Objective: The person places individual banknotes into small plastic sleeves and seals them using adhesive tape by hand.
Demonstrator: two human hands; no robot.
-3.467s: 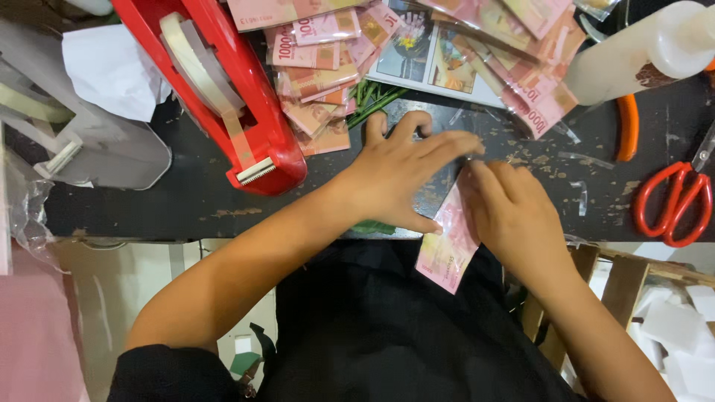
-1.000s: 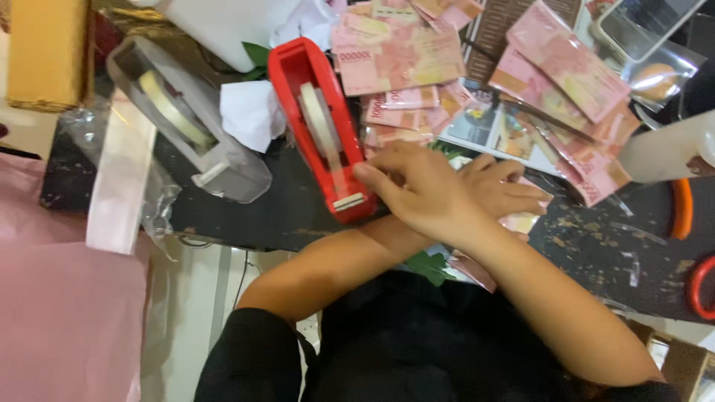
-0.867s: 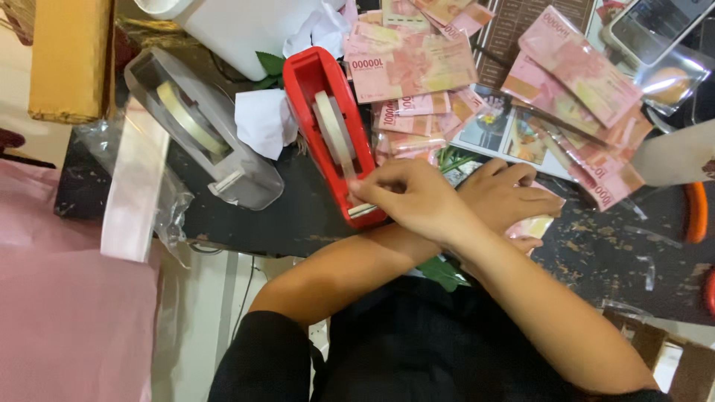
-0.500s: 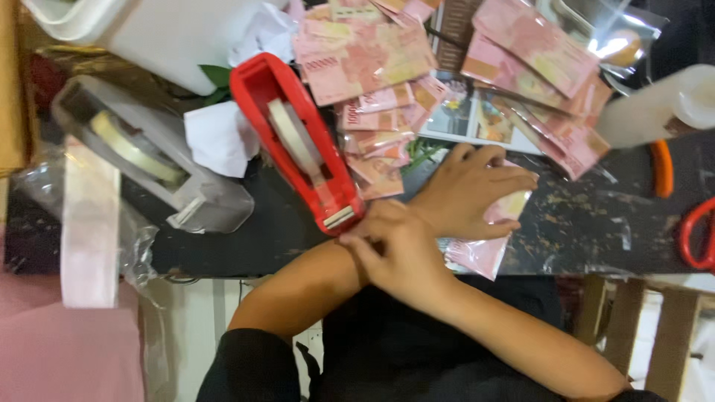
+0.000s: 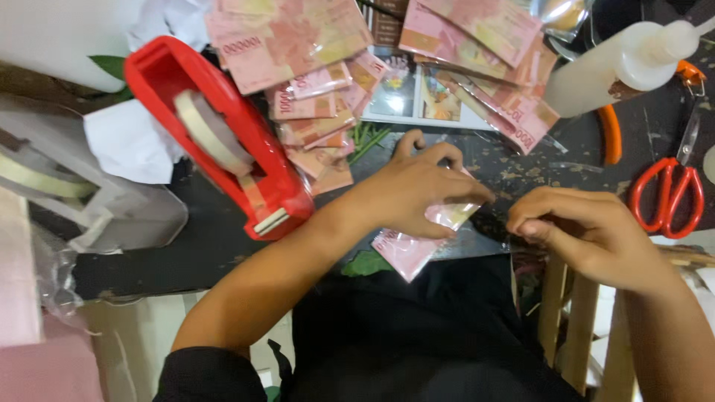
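Note:
My left hand point(image 5: 413, 190) rests with curled fingers on a pink banknote point(image 5: 406, 249) wrapped in clear film, pinning it to the dark table point(image 5: 216, 246) near the front edge. Just to the right of it, my right hand point(image 5: 588, 231) is pinched shut, thumb against fingertips. A thin clear strip of tape point(image 5: 514, 257) seems to hang from the pinch, though it is hard to make out. A red tape dispenser point(image 5: 223, 149) lies to the left of my left hand, its cutter end pointing toward me.
Loose pink banknotes point(image 5: 298, 45) are piled at the back. A white squeeze bottle point(image 5: 618, 67), orange scissors point(image 5: 666, 197) and an orange-handled tool point(image 5: 612, 134) lie at the right. A grey tape dispenser point(image 5: 89, 201) sits at the left, wooden slats point(image 5: 566, 313) below right.
My right hand was at the red dispenser's cutter a second ago; it has drawn back to the right, pinched. My left hand stays on the banknote. The view has shifted.

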